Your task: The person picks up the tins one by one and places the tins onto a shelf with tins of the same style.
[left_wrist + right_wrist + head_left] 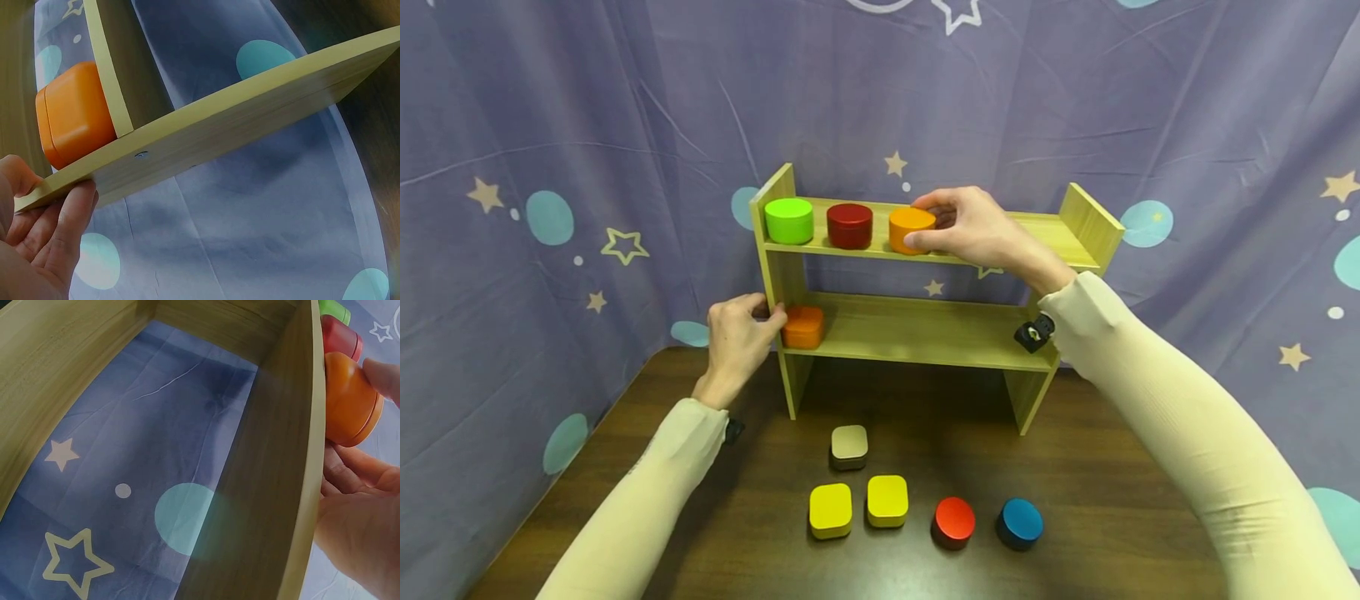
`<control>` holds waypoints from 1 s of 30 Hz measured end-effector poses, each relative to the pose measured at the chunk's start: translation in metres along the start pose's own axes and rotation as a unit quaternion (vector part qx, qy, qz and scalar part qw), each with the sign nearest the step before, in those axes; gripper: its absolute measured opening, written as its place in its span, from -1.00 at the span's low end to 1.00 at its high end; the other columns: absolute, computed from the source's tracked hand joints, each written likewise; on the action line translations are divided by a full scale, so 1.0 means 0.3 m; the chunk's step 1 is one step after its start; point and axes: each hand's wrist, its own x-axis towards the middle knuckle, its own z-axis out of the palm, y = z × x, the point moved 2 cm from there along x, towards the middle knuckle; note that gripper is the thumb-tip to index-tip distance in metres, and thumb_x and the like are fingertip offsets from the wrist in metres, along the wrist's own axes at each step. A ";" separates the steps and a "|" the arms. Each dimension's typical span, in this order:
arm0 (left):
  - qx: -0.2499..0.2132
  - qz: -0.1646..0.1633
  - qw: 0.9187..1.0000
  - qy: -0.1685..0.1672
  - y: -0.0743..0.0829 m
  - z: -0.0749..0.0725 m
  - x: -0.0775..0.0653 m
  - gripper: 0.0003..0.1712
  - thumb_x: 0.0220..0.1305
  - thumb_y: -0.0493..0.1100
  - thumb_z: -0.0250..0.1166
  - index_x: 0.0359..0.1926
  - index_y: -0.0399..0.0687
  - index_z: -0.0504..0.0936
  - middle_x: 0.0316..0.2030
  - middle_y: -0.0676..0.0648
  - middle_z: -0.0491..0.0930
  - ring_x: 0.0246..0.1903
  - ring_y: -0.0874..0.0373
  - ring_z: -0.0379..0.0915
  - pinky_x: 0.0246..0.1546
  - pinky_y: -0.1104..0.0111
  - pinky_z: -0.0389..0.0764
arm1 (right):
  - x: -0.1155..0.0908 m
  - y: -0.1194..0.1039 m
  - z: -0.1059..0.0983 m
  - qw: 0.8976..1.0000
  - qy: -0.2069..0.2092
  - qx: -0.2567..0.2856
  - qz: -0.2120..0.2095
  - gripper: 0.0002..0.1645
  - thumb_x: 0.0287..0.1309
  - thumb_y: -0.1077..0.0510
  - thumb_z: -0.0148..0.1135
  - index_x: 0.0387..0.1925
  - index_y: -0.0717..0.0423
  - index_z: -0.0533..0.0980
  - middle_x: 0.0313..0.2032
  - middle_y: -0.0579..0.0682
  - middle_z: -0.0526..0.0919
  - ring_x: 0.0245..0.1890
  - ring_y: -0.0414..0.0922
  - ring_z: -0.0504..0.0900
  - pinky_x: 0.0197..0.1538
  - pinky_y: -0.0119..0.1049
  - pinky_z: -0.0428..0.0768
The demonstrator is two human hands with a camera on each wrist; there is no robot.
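My right hand point(973, 225) holds a round orange tin point(910, 229) on the upper board of a wooden shelf point(917, 329), thumb in front and fingers behind. To its left on that board stand a dark red round tin point(850, 227) and a bright green round tin point(789, 221). My left hand point(737, 337) grips the shelf's left side panel point(206, 125), with the thumb at the front edge and fingers against the outer face. Just inside that panel, a squarish orange tin point(803, 327) sits on the lower board.
On the brown table point(737, 517) before the shelf stand a cream square tin point(849, 447), two yellow square tins point(831, 510), a red round tin point(953, 522) and a blue round tin point(1020, 523). A purple patterned curtain point(647, 108) hangs behind the shelf.
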 end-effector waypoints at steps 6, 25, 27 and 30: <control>0.008 0.006 1.000 0.001 0.008 0.000 0.004 -0.79 0.17 -0.31 0.45 -0.56 -0.35 0.74 -0.60 -0.29 0.76 -0.63 -0.17 0.66 -0.51 0.36 0.41 | -0.002 0.005 -0.004 1.000 -0.002 -0.003 0.007 -0.26 0.30 0.03 0.50 0.45 0.16 0.54 0.16 0.21 0.79 0.14 0.01 0.75 0.00 -0.47 0.63; 0.007 -0.005 1.000 0.000 0.001 0.006 0.000 -0.84 0.18 -0.32 0.45 -0.48 -0.37 0.80 -0.53 -0.30 0.80 -0.57 -0.19 0.73 -0.45 0.50 0.43 | 0.010 0.004 0.007 0.999 0.000 -0.033 -0.014 -0.19 0.26 0.03 0.54 0.47 0.19 0.52 0.16 0.21 0.79 0.12 0.04 0.73 0.01 -0.42 0.58; 0.006 -0.004 1.000 0.001 -0.001 0.006 0.000 -0.84 0.18 -0.32 0.45 -0.48 -0.36 0.80 -0.54 -0.30 0.80 -0.59 -0.19 0.72 -0.45 0.57 0.38 | 0.010 0.004 0.005 0.999 0.002 -0.039 -0.016 -0.15 0.24 0.03 0.55 0.49 0.20 0.50 0.18 0.21 0.78 0.13 0.04 0.73 0.05 -0.40 0.57; 0.006 -0.005 1.000 0.000 -0.003 0.005 0.000 -0.84 0.18 -0.32 0.45 -0.48 -0.35 0.81 -0.54 -0.29 0.80 -0.59 -0.18 0.72 -0.44 0.61 0.36 | 0.005 0.009 0.003 0.999 0.009 -0.044 -0.015 -0.10 0.22 0.02 0.58 0.52 0.19 0.47 0.20 0.22 0.78 0.15 0.07 0.74 0.10 -0.33 0.60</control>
